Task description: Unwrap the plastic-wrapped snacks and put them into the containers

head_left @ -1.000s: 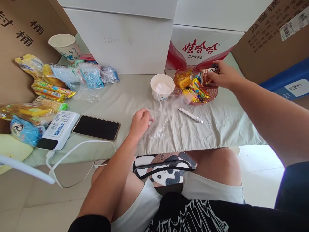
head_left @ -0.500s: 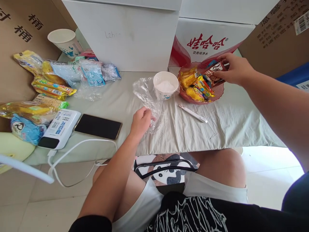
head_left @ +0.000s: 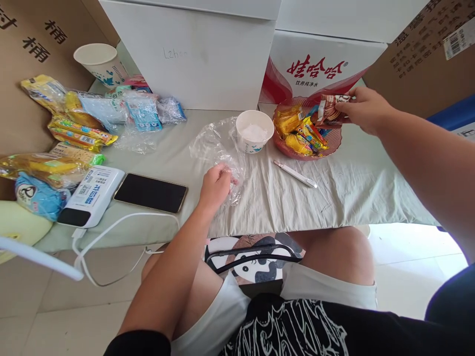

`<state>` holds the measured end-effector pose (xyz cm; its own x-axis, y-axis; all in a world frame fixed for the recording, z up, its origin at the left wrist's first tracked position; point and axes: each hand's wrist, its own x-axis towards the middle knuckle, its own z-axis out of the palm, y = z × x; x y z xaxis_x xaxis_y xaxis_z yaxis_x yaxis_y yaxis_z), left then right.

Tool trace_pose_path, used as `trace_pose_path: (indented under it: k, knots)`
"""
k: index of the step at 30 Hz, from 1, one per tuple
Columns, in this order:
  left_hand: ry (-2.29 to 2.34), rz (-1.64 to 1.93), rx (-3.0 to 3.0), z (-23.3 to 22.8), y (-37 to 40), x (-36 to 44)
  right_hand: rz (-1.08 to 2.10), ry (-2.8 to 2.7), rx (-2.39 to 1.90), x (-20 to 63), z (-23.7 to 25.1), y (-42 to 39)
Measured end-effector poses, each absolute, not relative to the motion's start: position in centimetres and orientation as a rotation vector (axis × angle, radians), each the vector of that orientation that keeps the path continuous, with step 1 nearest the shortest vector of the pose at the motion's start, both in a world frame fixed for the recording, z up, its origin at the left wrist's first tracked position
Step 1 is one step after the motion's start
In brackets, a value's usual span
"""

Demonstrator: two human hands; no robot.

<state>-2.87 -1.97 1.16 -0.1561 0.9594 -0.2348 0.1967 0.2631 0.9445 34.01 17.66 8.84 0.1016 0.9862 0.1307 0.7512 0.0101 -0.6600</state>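
Note:
My left hand (head_left: 215,185) is closed on a clear plastic bag (head_left: 211,141), which spreads out beyond my fingers over the cloth. Beside the bag stands a white paper cup (head_left: 256,143) with something white inside. My right hand (head_left: 367,110) pinches a brown snack packet (head_left: 330,110) over the right part of a pink bowl (head_left: 330,148). Yellow snack packets (head_left: 293,121) and other small wrapped snacks lie in that bowl. A slim white pen-like tool (head_left: 296,174) rests on the cloth in front of it.
To the left lie a black phone (head_left: 150,193), a white power bank (head_left: 92,195) with a cable, and several wrapped snacks (head_left: 77,133). Another paper cup (head_left: 100,62) stands behind them. White boxes (head_left: 193,59) and cardboard boxes (head_left: 419,54) wall in the back and sides.
My right hand has drawn the brown packet slightly up and turned it above the bowl. The plastic bag has shifted left, away from the cup, with my left hand still on it.

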Motion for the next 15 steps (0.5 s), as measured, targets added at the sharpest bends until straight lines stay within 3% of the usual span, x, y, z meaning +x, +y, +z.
trace_pose_path:
  k: [2, 6, 12, 15]
  knots:
    - [1.581, 1.003, 1.11, 1.2, -2.0, -2.9, 0.652, -1.528, -1.87, 34.5, 9.2, 18.0]
    - [1.583, 1.031, 1.088, 1.5, -2.0, -3.0, 0.517, -1.326, -1.916, 34.2, 10.0, 17.4]
    - [1.58, 1.03, 1.089, 1.6, -1.9, -3.0, 0.909, -1.431, -1.97, 31.4, 8.9, 14.6]
    - [1.583, 1.033, 1.082, 1.4, -1.9, -3.1, 0.957, -1.428, -1.978, 31.0, 8.9, 14.1]
